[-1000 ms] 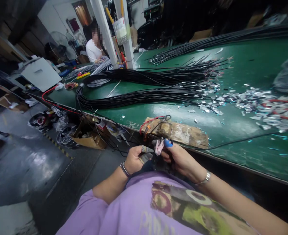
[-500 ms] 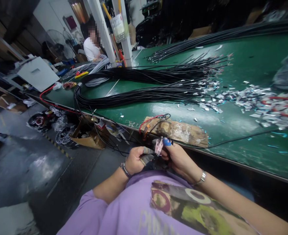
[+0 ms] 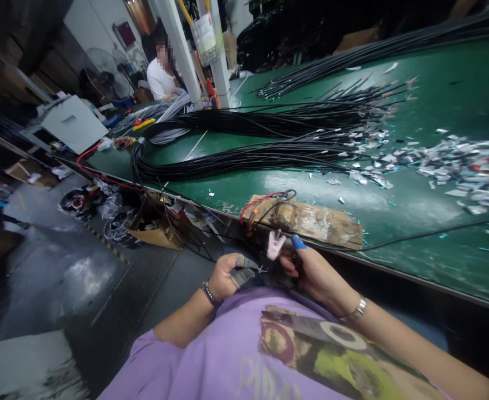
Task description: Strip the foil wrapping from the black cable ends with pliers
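Note:
My left hand (image 3: 225, 276), with grey covers on its thumb and finger, is closed around a cable end (image 3: 262, 270); thin coloured wires stick out from its fingertips. To its right, my right hand (image 3: 317, 275), a blue cover on the thumb, is closed around a small pale pink hand tool (image 3: 275, 244) with forked jaws pointing up. The tool is blurred, and its exact kind does not show. A small gap separates the tool from the wire ends. Just beyond both hands, a worn wooden board (image 3: 323, 222) lies at the bench edge.
Black cable bundles (image 3: 227, 158) stretch across the green bench (image 3: 248, 186). Foil and blue wire scraps (image 3: 444, 161) are strewn at right. An open cardboard box (image 3: 155, 230) stands below the bench edge. A person (image 3: 160, 78) in white sits at the far end, beside posts.
My right hand and the pink tool have moved right, away from my left hand, baring the thin wire ends. The view has shifted slightly.

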Available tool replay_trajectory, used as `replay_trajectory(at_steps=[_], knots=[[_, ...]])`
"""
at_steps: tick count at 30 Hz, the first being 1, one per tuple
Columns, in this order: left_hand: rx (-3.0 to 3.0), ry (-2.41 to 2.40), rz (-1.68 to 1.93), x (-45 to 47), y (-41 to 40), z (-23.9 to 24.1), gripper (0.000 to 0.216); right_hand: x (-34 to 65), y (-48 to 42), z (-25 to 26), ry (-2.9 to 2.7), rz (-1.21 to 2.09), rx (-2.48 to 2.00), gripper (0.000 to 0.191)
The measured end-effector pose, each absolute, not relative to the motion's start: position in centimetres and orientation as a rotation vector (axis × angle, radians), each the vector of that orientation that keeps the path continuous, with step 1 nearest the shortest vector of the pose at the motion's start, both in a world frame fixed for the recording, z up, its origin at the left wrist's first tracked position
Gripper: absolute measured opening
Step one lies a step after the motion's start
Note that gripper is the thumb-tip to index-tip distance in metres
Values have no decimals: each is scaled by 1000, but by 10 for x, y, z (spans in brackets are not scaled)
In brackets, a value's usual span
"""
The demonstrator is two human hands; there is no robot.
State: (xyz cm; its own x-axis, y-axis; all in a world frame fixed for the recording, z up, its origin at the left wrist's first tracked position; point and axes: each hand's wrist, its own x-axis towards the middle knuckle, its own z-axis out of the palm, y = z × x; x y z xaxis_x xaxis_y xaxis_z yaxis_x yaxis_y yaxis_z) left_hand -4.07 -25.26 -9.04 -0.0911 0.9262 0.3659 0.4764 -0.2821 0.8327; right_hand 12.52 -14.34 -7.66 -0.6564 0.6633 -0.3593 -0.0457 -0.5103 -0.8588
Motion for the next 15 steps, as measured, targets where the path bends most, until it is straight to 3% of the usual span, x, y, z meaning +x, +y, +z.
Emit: replay_trajectory(at_steps=[5,10,15], knots=[[2097,1914,1231,-65,-240,-97,27,142,-142,-81,-1391,2122,-1016,59],[2256,2167,320,-92,-215,-98,28,156,-141,-88,-1636,1995,-1100,57],[1679,2199,-323,-121,-217,-117,27,179,-129,-104,-2039,1789,-963,47]])
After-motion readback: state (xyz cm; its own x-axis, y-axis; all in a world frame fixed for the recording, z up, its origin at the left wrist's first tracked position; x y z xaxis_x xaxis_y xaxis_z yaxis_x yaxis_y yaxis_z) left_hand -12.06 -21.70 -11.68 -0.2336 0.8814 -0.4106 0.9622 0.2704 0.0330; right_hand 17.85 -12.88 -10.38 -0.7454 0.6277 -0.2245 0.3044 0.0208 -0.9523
